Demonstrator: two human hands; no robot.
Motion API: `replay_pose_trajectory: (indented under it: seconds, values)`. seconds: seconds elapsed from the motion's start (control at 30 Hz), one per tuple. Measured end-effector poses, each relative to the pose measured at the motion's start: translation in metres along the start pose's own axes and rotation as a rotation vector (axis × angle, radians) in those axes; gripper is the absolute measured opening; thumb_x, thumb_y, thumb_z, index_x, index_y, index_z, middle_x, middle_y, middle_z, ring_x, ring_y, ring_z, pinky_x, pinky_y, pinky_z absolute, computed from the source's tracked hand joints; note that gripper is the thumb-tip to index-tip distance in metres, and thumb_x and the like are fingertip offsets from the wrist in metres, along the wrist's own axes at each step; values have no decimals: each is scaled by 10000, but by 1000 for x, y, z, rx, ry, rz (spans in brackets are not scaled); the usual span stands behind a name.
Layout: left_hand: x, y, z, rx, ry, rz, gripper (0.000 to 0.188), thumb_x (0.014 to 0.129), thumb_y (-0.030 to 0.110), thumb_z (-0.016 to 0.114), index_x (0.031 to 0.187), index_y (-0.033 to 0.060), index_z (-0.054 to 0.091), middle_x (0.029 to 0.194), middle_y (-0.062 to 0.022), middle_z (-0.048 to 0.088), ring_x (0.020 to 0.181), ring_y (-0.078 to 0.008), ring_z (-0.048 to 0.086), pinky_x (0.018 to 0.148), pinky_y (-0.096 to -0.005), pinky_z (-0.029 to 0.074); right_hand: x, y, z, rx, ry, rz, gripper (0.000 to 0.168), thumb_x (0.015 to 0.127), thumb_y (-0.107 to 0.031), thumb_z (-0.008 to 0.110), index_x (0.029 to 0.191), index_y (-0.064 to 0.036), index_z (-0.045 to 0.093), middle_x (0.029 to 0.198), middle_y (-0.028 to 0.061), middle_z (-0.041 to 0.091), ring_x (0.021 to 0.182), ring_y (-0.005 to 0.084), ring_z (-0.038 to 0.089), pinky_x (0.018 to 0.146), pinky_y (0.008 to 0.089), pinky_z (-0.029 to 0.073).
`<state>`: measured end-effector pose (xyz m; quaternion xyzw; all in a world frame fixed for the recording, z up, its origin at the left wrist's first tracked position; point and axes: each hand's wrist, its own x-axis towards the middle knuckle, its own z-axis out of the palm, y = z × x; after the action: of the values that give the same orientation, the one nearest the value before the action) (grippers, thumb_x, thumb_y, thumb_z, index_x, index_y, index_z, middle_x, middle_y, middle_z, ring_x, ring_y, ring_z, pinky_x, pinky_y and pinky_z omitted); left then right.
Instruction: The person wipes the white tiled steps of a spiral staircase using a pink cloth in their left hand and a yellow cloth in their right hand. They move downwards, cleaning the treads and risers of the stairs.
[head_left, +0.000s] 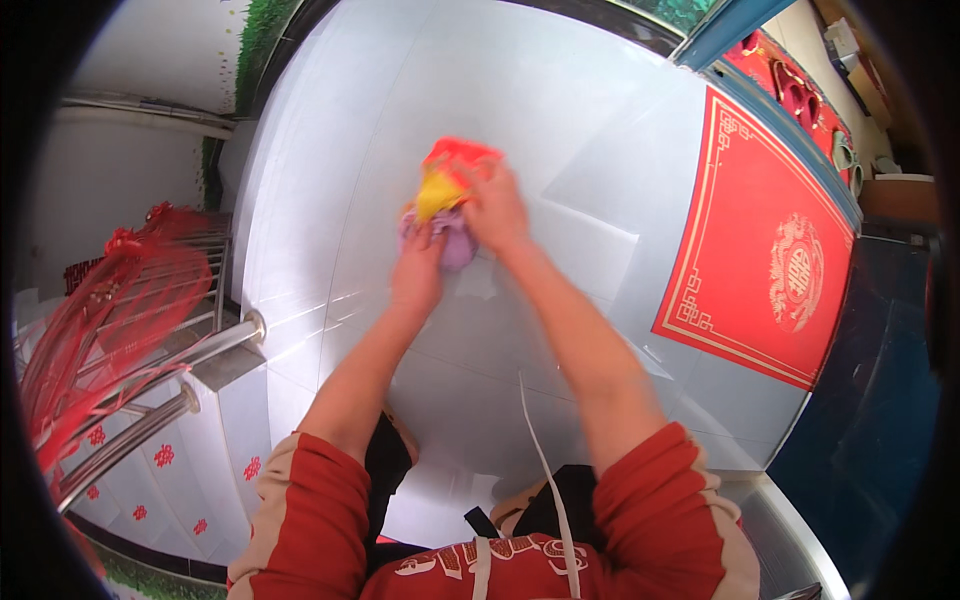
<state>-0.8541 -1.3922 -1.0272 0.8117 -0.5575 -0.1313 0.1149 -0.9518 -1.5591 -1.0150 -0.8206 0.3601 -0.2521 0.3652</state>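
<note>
Both my arms reach forward over the glossy pale tiled floor (465, 322). My left hand (418, 274) grips a bunched purple cloth (457, 251). Just above and to the right, my right hand (495, 210) has hold of a crumpled red and yellow piece (441, 193); blur hides whether it is plastic or fabric. The two held pieces touch or overlap. Fingers of both hands are partly hidden by folds and motion blur.
A red mat (757, 247) with gold patterns lies to the right before a blue door frame (787, 135). Several shoes (795, 97) stand beyond it. At left, a metal handrail (217, 349) draped with red netting (127, 292) borders stairs (172, 450) going down.
</note>
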Motion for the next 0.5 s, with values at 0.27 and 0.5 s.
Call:
replay_pose_trajectory:
  seconds: [0.27, 0.5]
  values:
    - [17, 56, 44, 45, -139, -5, 625, 844, -48, 533, 1410, 218, 542, 1581, -61, 341, 1423, -424, 329, 991, -429, 513, 47, 238, -208, -727, 269, 413, 701, 840, -231, 662, 1493, -217, 408, 1342, 219, 526, 1205, 398, 545, 1006, 463, 447]
    - [33, 64, 41, 62, -129, 43, 582, 871, -15, 514, 1398, 229, 559, 1583, -63, 345, 1430, -422, 323, 1020, -429, 496, 123, 161, -25, -937, -99, 140, 468, 906, -153, 518, 1372, -112, 525, 1219, 213, 595, 1147, 356, 575, 995, 501, 445]
